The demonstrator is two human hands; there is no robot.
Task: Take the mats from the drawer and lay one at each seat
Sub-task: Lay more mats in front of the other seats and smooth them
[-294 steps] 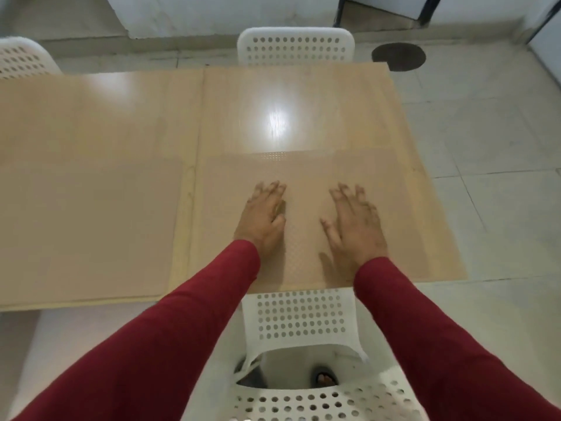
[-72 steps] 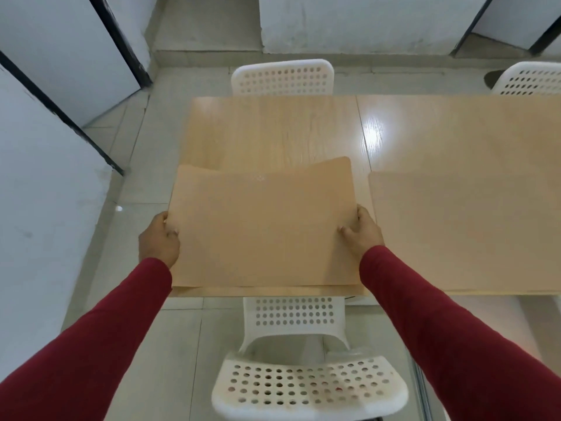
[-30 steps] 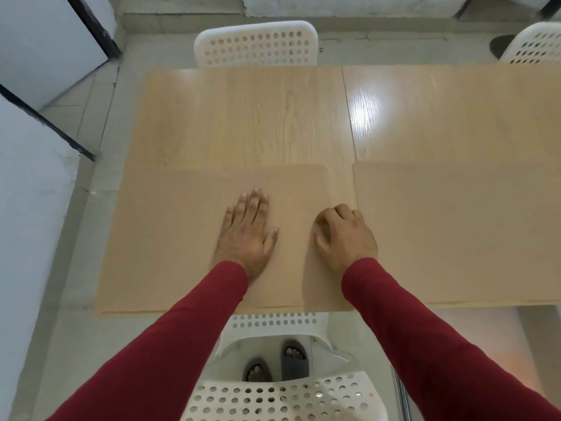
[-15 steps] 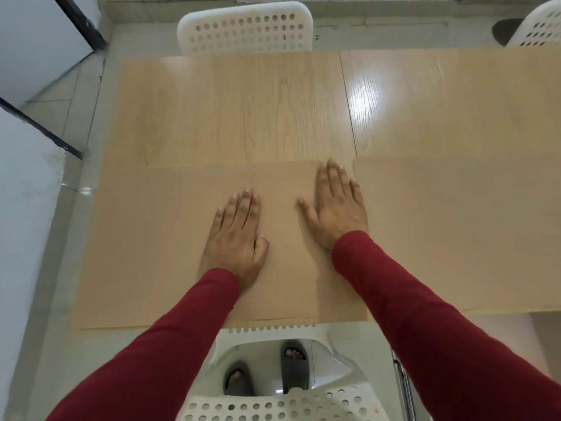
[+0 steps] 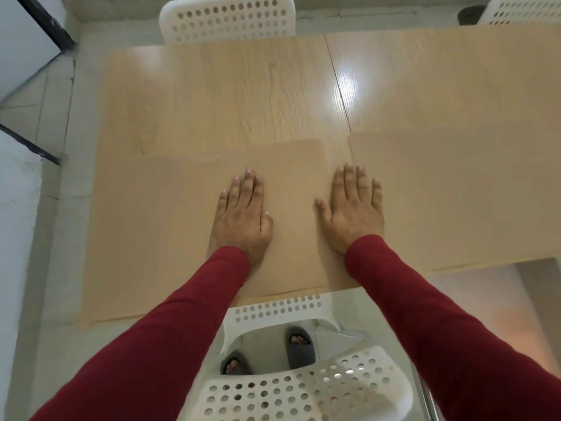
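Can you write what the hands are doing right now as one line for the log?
step: flattening mat | left hand: flat on near mat | right hand: flat at its right edge | second mat: laid alongside

A plain dining room, by the look of it: a long light wood-grain tabletop (image 5: 243,92) with white perforated plastic chairs (image 5: 227,18) drawn up at its far and near edges, tan rectangular placemats (image 5: 145,226) at seats, grey tiled floor (image 5: 39,95), white walls.

Beyond the two flat tan mats (image 5: 170,226), the light wooden surface (image 5: 230,95) lay bare; a white perforated plastic chair (image 5: 227,18) stood against its far edge.
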